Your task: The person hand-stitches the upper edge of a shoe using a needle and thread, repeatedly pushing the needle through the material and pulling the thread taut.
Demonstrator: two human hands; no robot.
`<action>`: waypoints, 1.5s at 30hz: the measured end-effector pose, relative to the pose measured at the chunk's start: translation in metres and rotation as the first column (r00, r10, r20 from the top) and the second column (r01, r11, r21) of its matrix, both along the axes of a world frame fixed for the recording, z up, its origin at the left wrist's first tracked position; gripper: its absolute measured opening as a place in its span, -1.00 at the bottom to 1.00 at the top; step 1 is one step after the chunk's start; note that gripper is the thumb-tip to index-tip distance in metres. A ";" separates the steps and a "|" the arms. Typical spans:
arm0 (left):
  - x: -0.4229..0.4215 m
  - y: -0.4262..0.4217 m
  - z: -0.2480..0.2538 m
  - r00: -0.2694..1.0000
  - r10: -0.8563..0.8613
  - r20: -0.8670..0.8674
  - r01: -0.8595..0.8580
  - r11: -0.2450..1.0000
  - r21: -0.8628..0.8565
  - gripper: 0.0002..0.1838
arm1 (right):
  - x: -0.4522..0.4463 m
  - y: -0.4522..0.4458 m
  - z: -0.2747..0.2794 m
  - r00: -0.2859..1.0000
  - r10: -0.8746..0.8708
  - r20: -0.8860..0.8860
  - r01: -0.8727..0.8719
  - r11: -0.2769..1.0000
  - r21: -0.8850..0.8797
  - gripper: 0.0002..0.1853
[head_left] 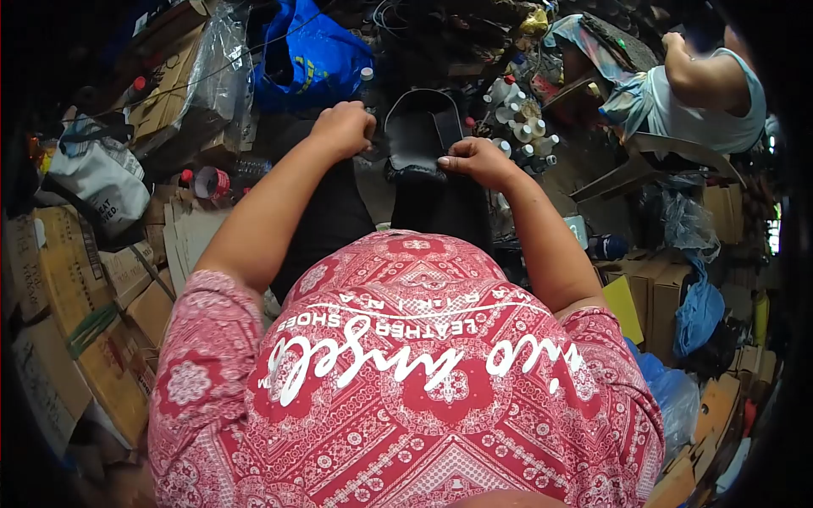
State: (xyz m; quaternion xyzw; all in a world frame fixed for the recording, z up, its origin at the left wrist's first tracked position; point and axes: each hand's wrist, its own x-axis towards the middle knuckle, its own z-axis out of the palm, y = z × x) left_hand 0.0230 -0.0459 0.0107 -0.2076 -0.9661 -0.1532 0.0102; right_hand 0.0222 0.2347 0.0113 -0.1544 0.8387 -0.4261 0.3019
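Note:
A black, smooth, shoe-like piece (pixel 417 146) with a rounded, raised rim rests at my knees, its hollow side facing up. My right hand (pixel 481 162) pinches its near right edge between thumb and fingers. To the left of the piece, and apart from it, my left hand (pixel 344 131) is closed with the fingers curled in. Whatever it may hold is hidden. Just beyond that hand stands a clear bottle with a white cap (pixel 367 83).
A blue bag (pixel 309 63) lies ahead on the left. Several capped bottles (pixel 518 118) crowd the floor right of the black piece. Another person (pixel 707 97) sits at the upper right. Cardboard (pixel 63 279) is stacked on the left, with more boxes (pixel 656 288) on the right.

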 end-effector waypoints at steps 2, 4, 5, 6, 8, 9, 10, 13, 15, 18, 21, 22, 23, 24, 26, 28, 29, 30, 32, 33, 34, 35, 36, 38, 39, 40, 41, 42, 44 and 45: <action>-0.009 0.017 -0.001 0.977 0.121 0.174 -0.111 0.992 -0.061 -0.80 | 0.000 0.000 -0.003 0.999 -0.010 -0.052 0.012 0.999 0.046 -0.65; -0.018 0.025 -0.004 0.970 0.106 0.219 -0.097 0.994 -0.053 -0.83 | 0.001 0.000 -0.002 0.995 0.000 -0.100 0.013 0.991 0.130 -0.64; -0.024 0.027 -0.004 0.963 0.091 0.255 -0.083 0.996 -0.043 -0.87 | 0.002 0.000 -0.001 0.995 0.001 -0.101 0.012 0.992 0.129 -0.64; -0.029 0.027 0.001 0.939 0.091 0.331 -0.093 0.996 -0.011 -0.88 | 0.003 -0.001 0.000 0.992 -0.005 -0.122 0.025 0.986 0.168 -0.63; -0.033 0.029 0.007 0.934 0.116 0.338 -0.123 0.992 0.001 -0.91 | 0.004 -0.004 0.002 0.990 -0.013 -0.141 0.041 0.979 0.200 -0.62; -0.033 0.030 0.006 0.927 0.138 0.349 -0.152 0.988 0.015 -0.93 | 0.005 -0.006 0.004 0.986 -0.013 -0.167 0.053 0.970 0.236 -0.62; -0.031 0.032 0.004 0.925 0.137 0.354 -0.150 0.989 0.011 -0.93 | 0.007 -0.008 0.004 0.981 -0.012 -0.191 0.065 0.960 0.272 -0.60; -0.019 0.036 0.000 0.973 0.139 0.183 -0.104 0.976 -0.189 -0.96 | 0.012 -0.016 0.002 0.954 -0.017 -0.301 0.107 0.952 0.287 -0.58; -0.007 0.035 -0.001 0.988 0.079 0.132 -0.026 0.933 -0.360 -0.90 | 0.012 -0.022 0.004 0.963 -0.013 -0.271 0.099 0.946 0.307 -0.58; 0.019 0.035 0.024 0.999 -0.007 -0.043 -0.006 0.956 -0.293 -0.82 | 0.012 -0.027 0.008 0.972 0.000 -0.235 0.082 0.937 0.340 -0.57; 0.050 0.048 0.046 0.965 -0.208 0.158 0.153 0.940 0.307 -0.63 | 0.007 -0.025 0.013 0.981 0.016 -0.192 0.057 0.929 0.366 -0.59; 0.057 0.050 0.046 0.909 -0.282 0.307 0.184 0.933 0.310 -0.55 | 0.006 -0.023 0.015 0.988 0.021 -0.153 0.039 0.926 0.375 -0.61; 0.061 0.053 0.033 0.899 -0.277 0.339 0.237 0.959 0.156 -0.63 | 0.008 -0.021 0.016 0.988 0.019 -0.152 0.040 0.925 0.378 -0.61; 0.066 0.056 0.023 0.919 -0.271 0.286 0.212 0.953 0.218 -0.68 | 0.012 -0.018 0.017 0.974 0.016 -0.225 0.058 0.947 0.317 -0.62; 0.070 0.054 0.009 0.935 -0.266 0.236 0.197 0.940 0.280 -0.72 | 0.024 -0.016 0.021 0.956 0.000 -0.295 0.078 0.965 0.252 -0.63; 0.074 0.055 0.012 0.935 -0.265 0.237 0.195 0.940 0.282 -0.78 | 0.039 -0.015 0.030 0.530 0.002 -0.848 0.184 0.976 0.118 -0.62; 0.077 0.056 0.010 0.934 -0.262 0.242 0.189 0.939 0.287 -0.78 | 0.041 -0.013 0.036 0.536 0.009 -0.844 0.179 0.976 0.124 -0.62; 0.078 0.057 0.008 0.941 -0.268 0.204 0.204 0.935 0.289 -0.79 | 0.042 -0.011 0.043 0.615 0.126 -0.778 0.087 0.970 0.226 -0.64; 0.078 0.057 0.008 0.948 -0.274 0.161 0.222 0.933 0.284 -0.79 | 0.040 -0.010 0.045 0.672 0.238 -0.701 -0.011 0.950 0.313 -0.67; 0.078 0.057 0.007 0.951 -0.269 0.152 0.221 0.936 0.272 -0.80 | 0.037 -0.010 0.042 0.798 0.244 -0.551 -0.068 0.945 0.320 -0.69; 0.079 0.058 0.006 0.955 -0.261 0.143 0.218 0.940 0.262 -0.80 | 0.035 -0.009 0.041 0.891 0.250 -0.378 -0.128 0.940 0.317 -0.71; 0.079 0.058 0.006 0.957 -0.256 0.139 0.213 0.940 0.265 -0.80 | 0.034 -0.008 0.043 0.889 0.257 -0.380 -0.133 0.937 0.322 -0.71; 0.079 0.059 0.005 0.959 -0.244 0.143 0.201 0.944 0.263 -0.80 | 0.034 -0.007 0.045 0.902 0.282 -0.326 -0.178 0.932 0.315 -0.73; 0.081 0.058 0.005 0.962 -0.228 0.151 0.184 0.949 0.257 -0.79 | 0.035 -0.006 0.047 0.911 0.311 -0.271 -0.226 0.926 0.303 -0.75; 0.081 0.059 0.006 0.962 -0.226 0.150 0.183 0.949 0.258 -0.79 | 0.037 -0.004 0.049 0.908 0.325 -0.265 -0.242 0.922 0.302 -0.75; 0.081 0.059 0.006 0.962 -0.227 0.149 0.183 0.948 0.260 -0.79 | 0.038 -0.002 0.051 0.905 0.338 -0.258 -0.256 0.918 0.303 -0.76; 0.081 0.060 0.006 0.962 -0.226 0.151 0.182 0.948 0.260 -0.79 | 0.040 0.003 0.049 0.905 0.338 -0.258 -0.257 0.918 0.302 -0.76; 0.081 0.061 0.007 0.964 -0.215 0.156 0.174 0.954 0.243 -0.79 | 0.042 0.009 0.045 0.896 0.327 -0.301 -0.250 0.931 0.268 -0.76; 0.080 0.060 0.007 0.965 -0.205 0.165 0.166 0.960 0.225 -0.79 | 0.051 0.029 0.052 0.931 0.221 -0.289 -0.176 0.969 0.173 -0.75; 0.077 0.058 0.007 0.958 -0.207 0.198 0.157 0.958 0.239 -0.76 | 0.057 0.044 0.066 0.965 0.129 -0.230 -0.103 0.987 0.121 -0.74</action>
